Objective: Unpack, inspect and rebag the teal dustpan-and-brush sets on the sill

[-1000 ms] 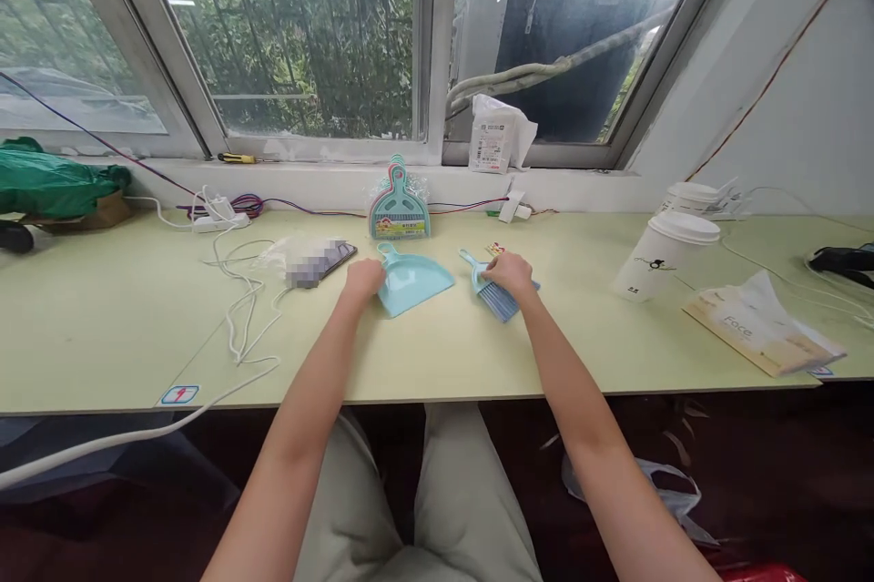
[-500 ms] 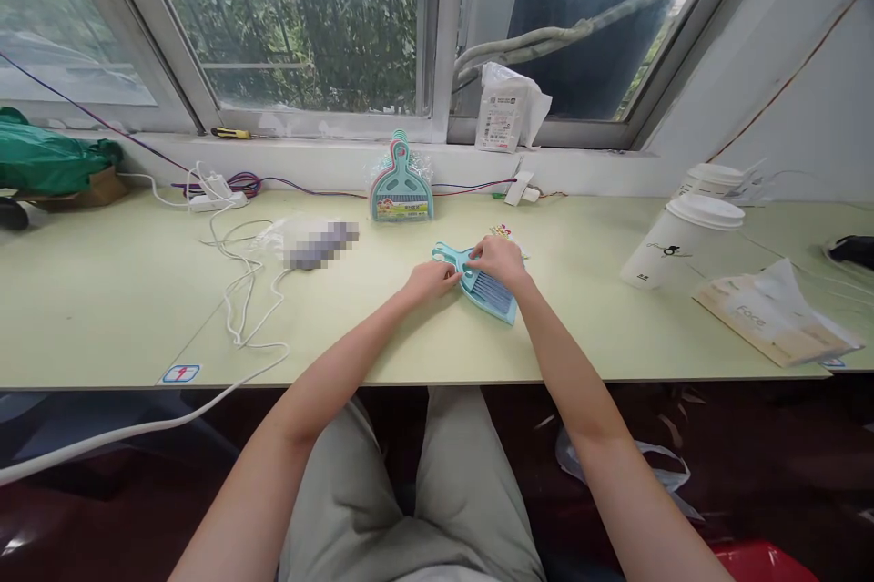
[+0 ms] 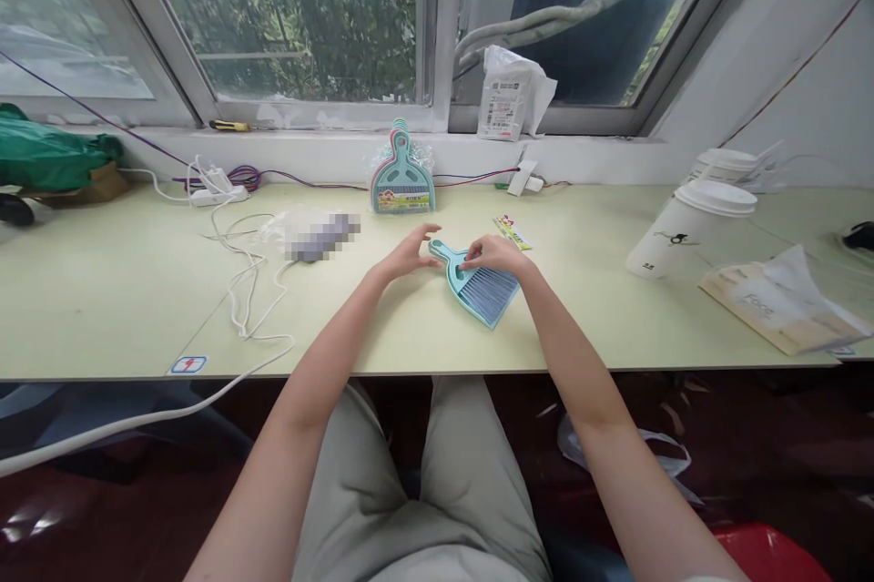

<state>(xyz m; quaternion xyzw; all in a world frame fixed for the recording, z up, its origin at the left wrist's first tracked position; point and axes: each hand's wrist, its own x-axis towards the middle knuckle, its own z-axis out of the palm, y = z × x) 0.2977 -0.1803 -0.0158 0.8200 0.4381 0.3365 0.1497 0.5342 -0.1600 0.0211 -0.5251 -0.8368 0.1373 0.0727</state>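
- Since the earlier frames, the dustpan and brush, formerly side by side with one hand on each, now lie nested as one set; the left hand has come across to join the right
- Brush-and-dustpan set (image 3: 478, 286) lies flat on the worktop (image 3: 102, 309), near the middle of its span and between front edge and back edge, handle pointing toward the back-left, bristles toward the front edge
- Left hand (image 3: 407, 256) is spread open, fingers fanned, fingertips at or just touching the handle end; it grips nothing
- Right hand (image 3: 492, 252) rests on the set where handle meets bristles, fingers curled lightly; whether it pinches the part or merely presses on it cannot be told
- Judgement on method: seating the brush squarely calls for one hand to steady the pan flat on the worktop while the other aligns the two handles, with pressure kept on the handle rather than the bristles, which could splay
- Packaged dustpan set (image 3: 402, 181) stands at the back edge against the sill; its coloured label carries writing too small to read
- Small printed card (image 3: 512, 232) lies just behind the right hand; print illegible
- White packet (image 3: 509, 97) on the window sill bears a printed label, unreadable
- Paper cup (image 3: 675, 229) toward the right end shows a small dark mark; the paper bag (image 3: 778, 309) near the front-right shows faint lettering, not clearly readable
- Sticker (image 3: 188, 364) at the front edge, left, shows a red symbol
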